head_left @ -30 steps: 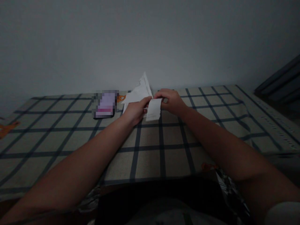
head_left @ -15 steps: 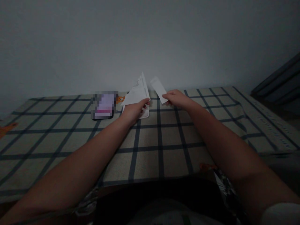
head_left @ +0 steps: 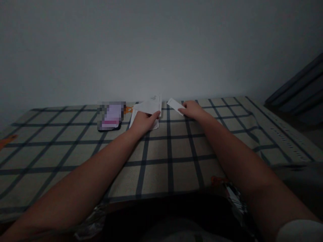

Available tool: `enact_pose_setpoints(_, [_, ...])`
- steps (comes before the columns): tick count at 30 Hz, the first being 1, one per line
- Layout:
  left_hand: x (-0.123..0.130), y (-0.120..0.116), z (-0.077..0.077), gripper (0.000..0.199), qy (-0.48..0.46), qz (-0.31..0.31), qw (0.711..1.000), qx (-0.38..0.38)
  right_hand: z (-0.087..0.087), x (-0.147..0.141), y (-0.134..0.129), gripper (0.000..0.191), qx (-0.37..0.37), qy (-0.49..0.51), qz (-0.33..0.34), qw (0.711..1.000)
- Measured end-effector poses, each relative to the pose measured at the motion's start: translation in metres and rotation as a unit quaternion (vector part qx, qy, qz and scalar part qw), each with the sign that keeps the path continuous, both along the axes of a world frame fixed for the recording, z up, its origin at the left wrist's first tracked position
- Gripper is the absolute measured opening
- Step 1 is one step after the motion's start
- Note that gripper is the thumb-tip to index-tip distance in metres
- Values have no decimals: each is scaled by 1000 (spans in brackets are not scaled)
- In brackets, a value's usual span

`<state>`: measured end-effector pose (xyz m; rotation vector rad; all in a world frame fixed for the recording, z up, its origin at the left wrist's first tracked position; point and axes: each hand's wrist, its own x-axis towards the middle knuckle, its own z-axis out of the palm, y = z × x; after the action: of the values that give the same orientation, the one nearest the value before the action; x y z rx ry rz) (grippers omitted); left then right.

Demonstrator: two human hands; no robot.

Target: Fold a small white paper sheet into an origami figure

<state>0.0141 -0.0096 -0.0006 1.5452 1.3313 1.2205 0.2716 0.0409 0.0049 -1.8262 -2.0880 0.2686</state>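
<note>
My left hand [head_left: 145, 121] is closed on white folded paper [head_left: 150, 105], its thumb pressed on the near right corner. Dark marks show near the top of that paper. More white paper [head_left: 132, 118] lies beneath, on the checked cloth [head_left: 157, 151], partly covered by the hand. To the right, my right hand [head_left: 191, 110] pinches a narrow white paper strip [head_left: 176, 106] by its near end. The strip points up and left, apart from the other paper. Some fingers of both hands are hidden.
A phone [head_left: 111, 116], its screen blurred out, is on the cloth left of the papers. Behind the table rises a plain grey wall [head_left: 161, 50]. A dark ridged object [head_left: 300, 90] stands at the far right. Lettering runs along the cloth's right side.
Both papers have been lowered toward the cloth and now lie flatter. My right hand has shifted slightly right with its strip. Both hands keep their hold.
</note>
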Motion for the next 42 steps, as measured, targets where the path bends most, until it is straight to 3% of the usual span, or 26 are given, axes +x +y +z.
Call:
enact_pose_setpoints(3, [-2, 3, -3, 32, 64, -4, 996, 55, 0, -1, -4, 29, 13, -23, -35, 999])
enact_pose_setpoints(7, [-3, 7, -5, 37, 57, 2, 998, 2, -1, -6, -10, 50, 118, -56, -50, 990])
enact_pose_setpoints(10, [-4, 10, -6, 37, 13, 9, 997, -70, 3, -17, -16, 58, 215, -20, 75, 974])
enact_pose_setpoints(13, [-5, 10, -5, 34, -60, -15, 993, -104, 8, -32, -26, 54, 257, -23, 208, 944])
enact_pose_setpoints(16, [-4, 7, -2, 31, -116, -91, 984, -97, 10, -46, -35, 26, 288, -32, 283, 914])
enact_pose_setpoints(19, [-1, 5, 1, 30, -153, -141, 975, -77, 8, -55, -38, 28, 279, -11, 323, 904])
enact_pose_setpoints(22, [1, 8, 2, 42, -205, -117, 966, -106, 4, -57, -35, 29, 266, 38, 311, 912])
enact_pose_setpoints(26, [1, 11, -2, 58, -208, -136, 965, -83, 0, -54, -30, 26, 249, 61, 295, 920])
enact_pose_setpoints(35, [2, 7, -3, 54, -203, -152, 966, -40, 0, -54, -27, 13, 191, 168, 269, 929])
enact_pose_setpoints(42, [4, 8, -2, 45, -223, -124, 965, -51, -6, -49, -18, 24, 155, 292, 227, 916])
